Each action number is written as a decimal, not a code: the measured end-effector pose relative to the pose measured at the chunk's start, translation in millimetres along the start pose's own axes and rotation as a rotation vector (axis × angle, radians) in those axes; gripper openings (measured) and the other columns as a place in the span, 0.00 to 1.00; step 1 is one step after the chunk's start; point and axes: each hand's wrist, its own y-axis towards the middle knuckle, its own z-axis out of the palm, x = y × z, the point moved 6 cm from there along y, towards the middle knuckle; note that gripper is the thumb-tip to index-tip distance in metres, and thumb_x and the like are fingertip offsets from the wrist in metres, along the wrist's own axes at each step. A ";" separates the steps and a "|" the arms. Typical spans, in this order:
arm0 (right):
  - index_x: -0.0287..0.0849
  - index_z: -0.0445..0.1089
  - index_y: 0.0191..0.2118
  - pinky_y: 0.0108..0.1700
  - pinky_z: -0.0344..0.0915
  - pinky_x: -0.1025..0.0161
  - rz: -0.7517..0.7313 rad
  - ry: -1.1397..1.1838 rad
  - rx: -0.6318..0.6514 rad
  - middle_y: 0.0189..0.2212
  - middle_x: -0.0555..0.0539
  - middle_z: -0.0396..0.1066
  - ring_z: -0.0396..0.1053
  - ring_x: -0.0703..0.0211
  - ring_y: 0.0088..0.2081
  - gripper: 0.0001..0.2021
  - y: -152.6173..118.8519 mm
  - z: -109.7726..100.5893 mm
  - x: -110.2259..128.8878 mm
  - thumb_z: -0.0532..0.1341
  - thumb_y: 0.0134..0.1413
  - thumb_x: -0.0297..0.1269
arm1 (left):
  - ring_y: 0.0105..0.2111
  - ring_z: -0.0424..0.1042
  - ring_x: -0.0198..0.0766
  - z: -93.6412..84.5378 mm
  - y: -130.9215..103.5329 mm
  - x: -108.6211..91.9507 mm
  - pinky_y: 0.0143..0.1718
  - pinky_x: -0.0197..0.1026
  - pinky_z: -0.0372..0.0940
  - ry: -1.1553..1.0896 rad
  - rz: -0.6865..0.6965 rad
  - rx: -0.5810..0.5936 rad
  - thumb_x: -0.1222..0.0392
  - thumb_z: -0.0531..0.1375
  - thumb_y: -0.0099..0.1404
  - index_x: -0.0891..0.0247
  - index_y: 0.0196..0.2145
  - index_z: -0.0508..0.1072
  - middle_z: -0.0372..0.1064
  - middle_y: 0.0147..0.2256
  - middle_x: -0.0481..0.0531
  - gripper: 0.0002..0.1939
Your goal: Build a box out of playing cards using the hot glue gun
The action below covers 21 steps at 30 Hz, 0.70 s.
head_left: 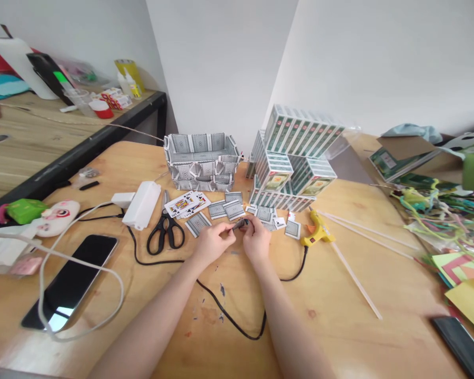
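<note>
Between my fingertips is a small bent playing card (240, 223), dark patterned side showing. My left hand (215, 239) pinches its left end, and my right hand (256, 237) pinches the right end. Just beyond my hands lie cut card pieces (234, 209) and loose face cards (185, 204). A basket built from folded playing cards (203, 163) stands behind them. Black-handled scissors (165, 231) rest left of my left hand. To the right of my right hand is a yellow glue gun (316, 230) with a clear glue stick in its back.
Stacked card boxes (296, 158) stand at the back right. A white power strip (142, 204), phone (73, 281) and looping white cable lie left. A black cord (229, 316) crosses beneath my forearms. Glue sticks (371, 234) and tangled colourful strips (446, 216) are on the right.
</note>
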 end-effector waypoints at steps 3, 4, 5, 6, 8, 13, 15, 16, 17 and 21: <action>0.46 0.68 0.37 0.35 0.69 0.61 0.003 0.011 0.009 0.28 0.49 0.76 0.76 0.56 0.30 0.12 0.2 0.1 -1.6 0.48 0.54 0.30 | 0.22 0.71 0.32 -0.9 -0.9 0.4 0.26 0.33 0.66 -0.025 -0.002 0.034 0.68 0.58 0.55 0.62 0.38 0.78 0.78 0.27 0.48 0.13; 0.46 0.68 0.37 0.36 0.69 0.61 0.002 0.015 0.014 0.28 0.49 0.76 0.76 0.56 0.30 0.12 0.5 0.0 -2.4 0.48 0.54 0.31 | 0.22 0.71 0.32 -1.0 -1.1 0.8 0.27 0.33 0.66 -0.036 -0.002 0.040 0.68 0.58 0.55 0.62 0.38 0.78 0.78 0.28 0.48 0.13; 0.46 0.68 0.37 0.36 0.69 0.61 0.001 0.020 0.021 0.28 0.48 0.76 0.76 0.56 0.30 0.12 1.1 -0.1 -3.1 0.48 0.55 0.31 | 0.23 0.72 0.33 -0.9 -1.1 1.4 0.27 0.33 0.66 -0.047 -0.003 0.043 0.68 0.58 0.55 0.62 0.38 0.78 0.78 0.29 0.48 0.13; 0.45 0.68 0.37 0.36 0.69 0.61 -0.003 0.026 0.031 0.29 0.48 0.76 0.76 0.56 0.30 0.12 1.7 -0.1 -3.7 0.48 0.55 0.31 | 0.24 0.73 0.33 -0.8 -0.9 2.0 0.29 0.34 0.67 -0.059 -0.005 0.041 0.68 0.58 0.56 0.62 0.38 0.78 0.78 0.30 0.48 0.13; 0.45 0.68 0.37 0.36 0.69 0.61 -0.017 0.039 0.059 0.30 0.48 0.76 0.76 0.56 0.30 0.11 3.3 0.0 -4.3 0.49 0.55 0.32 | 0.27 0.75 0.35 -0.5 0.0 3.5 0.31 0.35 0.68 -0.078 -0.011 0.025 0.67 0.58 0.57 0.62 0.37 0.77 0.79 0.32 0.50 0.12; 0.45 0.68 0.35 0.39 0.68 0.60 -0.065 0.061 0.119 0.30 0.47 0.75 0.73 0.55 0.33 0.08 6.1 0.2 -1.8 0.52 0.54 0.35 | 0.32 0.77 0.39 -1.5 4.4 7.9 0.37 0.40 0.71 -0.100 -0.034 -0.043 0.62 0.58 0.61 0.61 0.36 0.77 0.79 0.34 0.52 0.09; 0.45 0.69 0.34 0.39 0.68 0.60 -0.074 0.073 0.136 0.30 0.48 0.75 0.73 0.56 0.32 0.08 6.3 0.6 -0.3 0.52 0.55 0.35 | 0.33 0.77 0.40 -1.7 5.8 8.7 0.39 0.40 0.71 -0.108 -0.034 -0.048 0.62 0.58 0.61 0.61 0.37 0.78 0.79 0.35 0.52 0.09; 0.45 0.69 0.34 0.39 0.68 0.60 -0.076 0.079 0.141 0.29 0.48 0.75 0.73 0.56 0.32 0.09 6.3 0.8 0.4 0.52 0.55 0.35 | 0.34 0.78 0.40 -1.6 6.2 8.8 0.39 0.40 0.72 -0.112 -0.032 -0.044 0.61 0.58 0.61 0.60 0.37 0.78 0.79 0.35 0.51 0.09; 0.46 0.69 0.34 0.39 0.68 0.60 -0.078 0.084 0.145 0.29 0.48 0.75 0.73 0.56 0.32 0.09 6.2 1.0 0.9 0.52 0.55 0.35 | 0.34 0.78 0.40 -1.6 6.6 8.8 0.38 0.40 0.72 -0.114 -0.029 -0.039 0.61 0.58 0.61 0.60 0.37 0.78 0.79 0.36 0.51 0.09; 0.46 0.70 0.33 0.39 0.68 0.60 -0.084 0.097 0.150 0.30 0.49 0.76 0.73 0.56 0.32 0.09 6.0 1.3 1.9 0.52 0.55 0.35 | 0.35 0.78 0.41 -1.5 7.0 7.9 0.39 0.41 0.72 -0.114 -0.018 -0.026 0.61 0.58 0.62 0.60 0.37 0.79 0.79 0.37 0.51 0.09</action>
